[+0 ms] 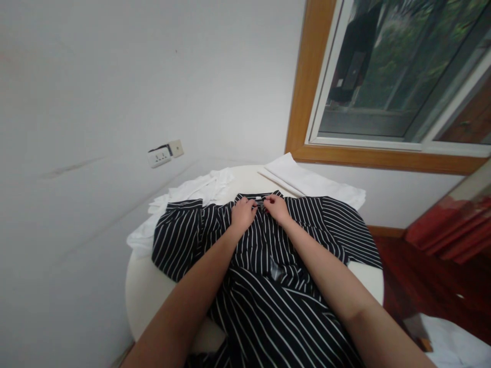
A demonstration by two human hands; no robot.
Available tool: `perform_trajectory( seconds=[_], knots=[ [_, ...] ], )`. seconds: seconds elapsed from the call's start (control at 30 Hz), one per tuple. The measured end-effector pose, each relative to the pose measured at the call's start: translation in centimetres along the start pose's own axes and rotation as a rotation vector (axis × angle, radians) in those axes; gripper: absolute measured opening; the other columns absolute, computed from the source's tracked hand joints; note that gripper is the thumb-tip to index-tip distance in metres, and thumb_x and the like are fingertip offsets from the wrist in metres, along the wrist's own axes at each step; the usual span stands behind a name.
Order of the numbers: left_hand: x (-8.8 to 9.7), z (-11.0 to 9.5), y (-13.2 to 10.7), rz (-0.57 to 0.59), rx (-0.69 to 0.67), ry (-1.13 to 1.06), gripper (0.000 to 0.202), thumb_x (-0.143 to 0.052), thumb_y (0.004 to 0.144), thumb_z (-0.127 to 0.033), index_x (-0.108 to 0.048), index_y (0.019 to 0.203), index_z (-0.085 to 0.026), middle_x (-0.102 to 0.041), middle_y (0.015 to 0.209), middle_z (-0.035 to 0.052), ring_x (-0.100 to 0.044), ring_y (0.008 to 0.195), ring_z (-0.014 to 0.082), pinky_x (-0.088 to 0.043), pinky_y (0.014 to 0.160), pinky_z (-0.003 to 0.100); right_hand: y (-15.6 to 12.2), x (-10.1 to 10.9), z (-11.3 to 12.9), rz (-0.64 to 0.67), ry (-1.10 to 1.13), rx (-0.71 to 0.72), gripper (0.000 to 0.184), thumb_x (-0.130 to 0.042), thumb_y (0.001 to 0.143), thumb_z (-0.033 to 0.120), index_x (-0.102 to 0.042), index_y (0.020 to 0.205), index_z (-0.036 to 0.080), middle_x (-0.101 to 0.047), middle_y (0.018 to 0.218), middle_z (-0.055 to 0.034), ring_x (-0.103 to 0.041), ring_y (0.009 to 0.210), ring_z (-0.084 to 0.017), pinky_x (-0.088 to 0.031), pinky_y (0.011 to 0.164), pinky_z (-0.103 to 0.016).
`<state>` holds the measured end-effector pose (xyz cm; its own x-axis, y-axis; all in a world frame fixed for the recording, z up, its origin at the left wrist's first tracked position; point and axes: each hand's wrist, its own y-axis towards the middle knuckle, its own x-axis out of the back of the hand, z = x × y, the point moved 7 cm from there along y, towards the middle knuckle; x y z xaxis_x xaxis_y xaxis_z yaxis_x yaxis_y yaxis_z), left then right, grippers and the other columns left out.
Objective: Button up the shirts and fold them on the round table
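Observation:
A black shirt with thin white stripes [264, 286] lies spread over a round white table [146, 296], collar at the far side. My left hand [242, 213] and my right hand [276, 206] meet at the collar, fingers curled and pinching the fabric near the top of the placket. Both forearms stretch across the shirt's front. What sits exactly between the fingertips is too small to make out.
A crumpled white garment [184, 197] lies at the table's far left and a folded white cloth [310, 181] at its far right. A wall socket [161, 156] is on the white wall. A wood-framed window [383, 102] is on the right, above a red wooden floor [422, 286].

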<state>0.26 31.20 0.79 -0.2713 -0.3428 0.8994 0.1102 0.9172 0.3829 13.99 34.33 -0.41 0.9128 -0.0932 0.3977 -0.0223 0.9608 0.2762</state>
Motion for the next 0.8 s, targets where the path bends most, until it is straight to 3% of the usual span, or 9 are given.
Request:
perform_trajectory(
  seconds=[0.07, 0.17, 0.47, 0.8],
  knots=[
    [-0.1, 0.1, 0.1, 0.017, 0.02, -0.005, 0.019, -0.054, 0.088, -0.033, -0.064, 0.102, -0.025, -0.055, 0.1, 0.0066, -0.055, 0.099, 0.0228, -0.042, 0.084, 0.033, -0.2, -1.2, -1.1, 0.07, 0.139, -0.087, 0.01, -0.05, 0.074, 0.017, -0.059, 0.079, 0.017, -0.057, 0.061, 0.0038, -0.059, 0.054, -0.012, -0.049, 0.054, -0.022],
    [-0.1, 0.1, 0.1, 0.036, 0.045, -0.01, 0.019, -0.053, 0.089, -0.034, -0.063, 0.102, -0.025, -0.055, 0.102, 0.0066, -0.055, 0.101, 0.0225, -0.043, 0.084, 0.033, -0.4, -2.2, -1.8, 0.12, 0.164, -0.097, 0.006, -0.052, 0.072, 0.016, -0.057, 0.074, 0.018, -0.057, 0.058, 0.0044, -0.059, 0.05, -0.012, -0.049, 0.051, -0.021],
    [-0.4, 0.3, 0.2, 0.032, 0.064, -0.028, 0.017, -0.054, 0.088, -0.032, -0.06, 0.099, -0.022, -0.056, 0.104, 0.0078, -0.055, 0.103, 0.0248, -0.044, 0.084, 0.035, -0.1, -2.6, -2.0, 0.147, 0.027, -0.018, 0.009, -0.052, 0.076, 0.019, -0.057, 0.069, 0.018, -0.058, 0.055, 0.0038, -0.061, 0.049, -0.013, -0.049, 0.052, -0.022],
    [-0.1, 0.2, 0.1, -0.007, 0.04, -0.038, 0.014, -0.054, 0.087, -0.031, -0.062, 0.09, -0.02, -0.057, 0.096, 0.0068, -0.056, 0.095, 0.0217, -0.044, 0.082, 0.032, 0.0, -2.8, -2.3, 0.161, 0.009, -0.038, 0.012, -0.054, 0.076, 0.017, -0.065, 0.081, 0.017, -0.063, 0.059, 0.0027, -0.063, 0.052, -0.012, -0.049, 0.055, -0.021]
  ],
)
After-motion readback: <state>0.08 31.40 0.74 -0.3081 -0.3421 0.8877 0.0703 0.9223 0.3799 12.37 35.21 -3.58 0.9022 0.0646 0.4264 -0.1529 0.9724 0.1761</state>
